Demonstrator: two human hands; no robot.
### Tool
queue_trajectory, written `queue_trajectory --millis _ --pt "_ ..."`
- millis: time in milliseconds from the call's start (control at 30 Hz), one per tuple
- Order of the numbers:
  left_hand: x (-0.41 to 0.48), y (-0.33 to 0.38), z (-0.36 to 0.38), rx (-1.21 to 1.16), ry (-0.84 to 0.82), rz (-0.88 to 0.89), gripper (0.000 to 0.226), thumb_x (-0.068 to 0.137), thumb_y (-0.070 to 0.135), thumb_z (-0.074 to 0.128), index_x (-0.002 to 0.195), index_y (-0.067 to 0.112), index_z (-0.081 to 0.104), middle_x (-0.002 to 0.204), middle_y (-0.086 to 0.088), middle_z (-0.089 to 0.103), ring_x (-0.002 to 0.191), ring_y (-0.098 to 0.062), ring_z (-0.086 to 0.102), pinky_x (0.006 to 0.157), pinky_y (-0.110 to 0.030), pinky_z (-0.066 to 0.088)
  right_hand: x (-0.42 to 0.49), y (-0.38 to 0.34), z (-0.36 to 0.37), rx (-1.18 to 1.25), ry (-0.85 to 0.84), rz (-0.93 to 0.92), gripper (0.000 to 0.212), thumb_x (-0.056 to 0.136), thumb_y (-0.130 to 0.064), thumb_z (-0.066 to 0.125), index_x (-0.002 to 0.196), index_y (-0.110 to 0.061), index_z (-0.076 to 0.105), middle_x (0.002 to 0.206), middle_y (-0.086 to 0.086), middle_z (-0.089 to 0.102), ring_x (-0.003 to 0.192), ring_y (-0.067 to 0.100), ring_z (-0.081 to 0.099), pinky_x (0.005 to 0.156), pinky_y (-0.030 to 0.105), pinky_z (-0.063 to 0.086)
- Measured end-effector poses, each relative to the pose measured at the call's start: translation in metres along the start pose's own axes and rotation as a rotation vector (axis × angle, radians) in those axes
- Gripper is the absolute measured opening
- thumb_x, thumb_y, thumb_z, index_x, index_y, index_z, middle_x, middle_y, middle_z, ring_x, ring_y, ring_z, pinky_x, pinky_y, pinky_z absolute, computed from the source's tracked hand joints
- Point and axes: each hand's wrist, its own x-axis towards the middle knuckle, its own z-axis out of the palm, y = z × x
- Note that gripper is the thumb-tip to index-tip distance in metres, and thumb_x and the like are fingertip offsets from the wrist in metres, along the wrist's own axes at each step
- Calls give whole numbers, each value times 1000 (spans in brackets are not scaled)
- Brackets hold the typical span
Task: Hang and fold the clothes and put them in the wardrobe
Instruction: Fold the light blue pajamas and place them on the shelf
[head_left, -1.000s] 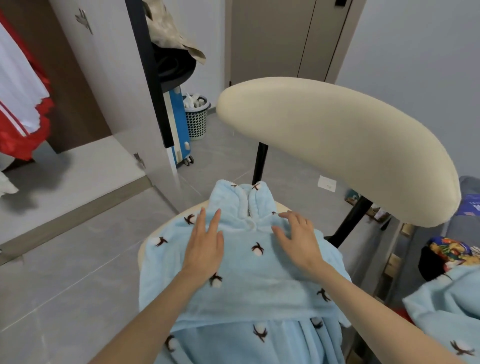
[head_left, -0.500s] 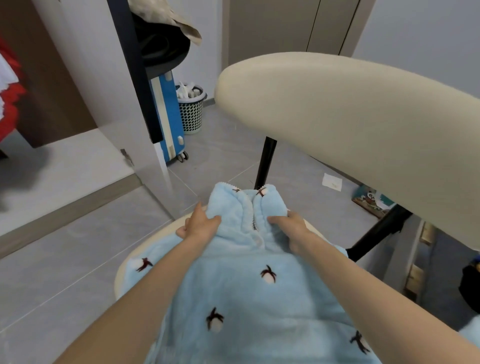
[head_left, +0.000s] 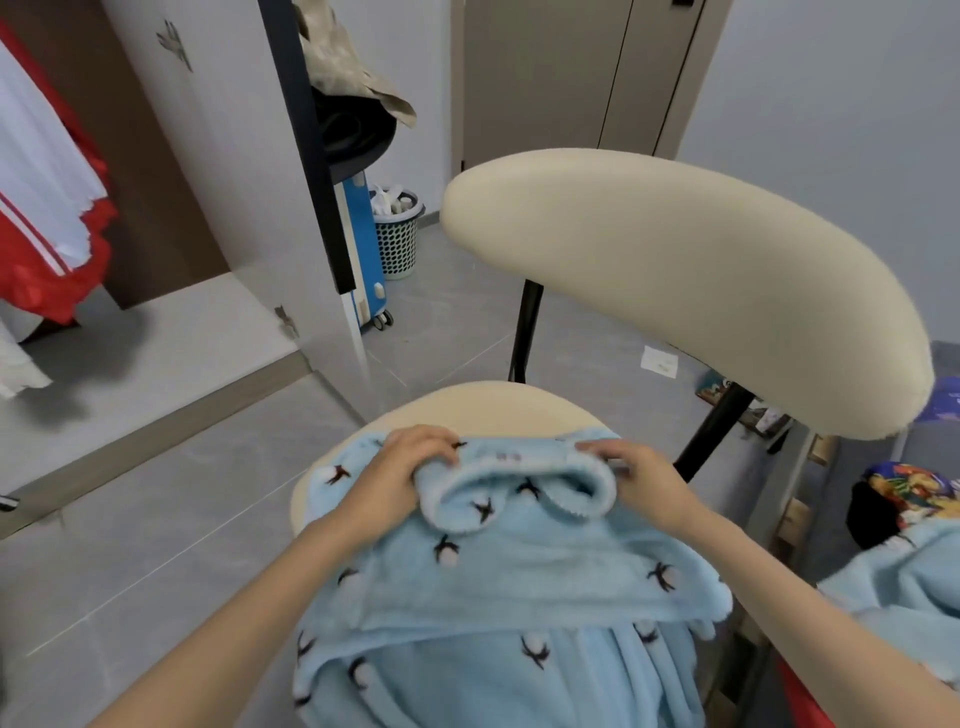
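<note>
Folding: left hand (head_left: 402, 470) and right hand (head_left: 647, 480) grip the blue garment (head_left: 498, 587) at its rolled top, next likely needing flattening.

We count two hands: the left hand (head_left: 400, 470) and the right hand (head_left: 644, 480). We see one chair (head_left: 675, 280). We find two pale blue fleece items: one blue fleece garment (head_left: 509, 582) on the seat and one more fleece piece (head_left: 904, 577) at the right edge. We also count one red-and-white garment (head_left: 47, 208), one mesh basket (head_left: 397, 244), one blue suitcase (head_left: 366, 249) and one paper scrap (head_left: 660, 359) on the floor (head_left: 156, 545).
</note>
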Motion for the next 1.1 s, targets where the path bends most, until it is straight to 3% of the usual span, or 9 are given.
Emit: queue_trajectory --millis 100,200,300,500,667,767,833,933,1100 --pt "-21 6 2 142 -153 -90 58 80 -17 39 101 29 68 137 15 48 132 -14 40 108 -24 27 -12 2 1 -194 -104 72 40 91 6 39 100 -16 71 136 -4 56 118 22 56 100 37 42" --pt "-4 24 2 212 -144 -239 43 99 10 33 137 26 46 135 6 54 126 -18 44 102 -34 37 -2 -14 2 -400 -90 97 26 99 -36 42 118 -27 57 120 -5 65 108 20 55 95 39 43" --pt "23 37 3 441 -309 -324 61 101 31 39 154 20 12 133 -6 51 127 -28 38 103 -45 35 17 -23 8 -616 -162 76 63 90 -48 56 145 -29 33 123 -4 60 121 23 46 99 41 36" --pt "53 35 0 726 -587 -344 95 86 47 66 155 22 5 155 -9 13 144 -27 10 117 -54 10 48 -20 23 -925 -399 161 95 83 -39 67 155 -23 7 160 7 0 147 35 -4 118 53 10" --pt "66 29 0 635 -708 -457 79 80 48 73 139 13 33 139 -8 42 131 -29 33 112 -53 21 65 -22 33 -941 -494 196 75 82 -27 68 143 -13 27 138 11 38 136 33 28 116 62 5" --pt "65 29 4 636 -657 -437 64 79 45 74 124 12 43 126 -6 54 116 -26 48 91 -35 34 64 -25 33 -967 -479 166 58 82 -23 66 131 -8 39 125 10 50 121 28 46 114 50 21" --pt "61 31 5 660 -580 -433 58 79 44 75 119 12 47 121 -4 57 112 -24 52 87 -31 33 58 -26 30 -973 -398 112 43 83 -21 64 121 -10 49 118 8 57 110 26 55 92 32 38" --pt "52 35 -1 739 -414 -407 50 81 43 73 116 15 51 119 -2 59 112 -22 54 94 -33 33 46 -35 21 -983 -209 34 27 81 -22 63 104 -14 53 109 5 61 98 25 61 69 29 36" --pt "58 52 -43 910 28 -255 33 86 16 58 117 19 47 117 -1 59 108 -23 54 85 -33 32 63 -74 -7 -1012 113 -115 33 82 -17 64 110 -14 46 108 3 61 96 25 62 63 31 33"
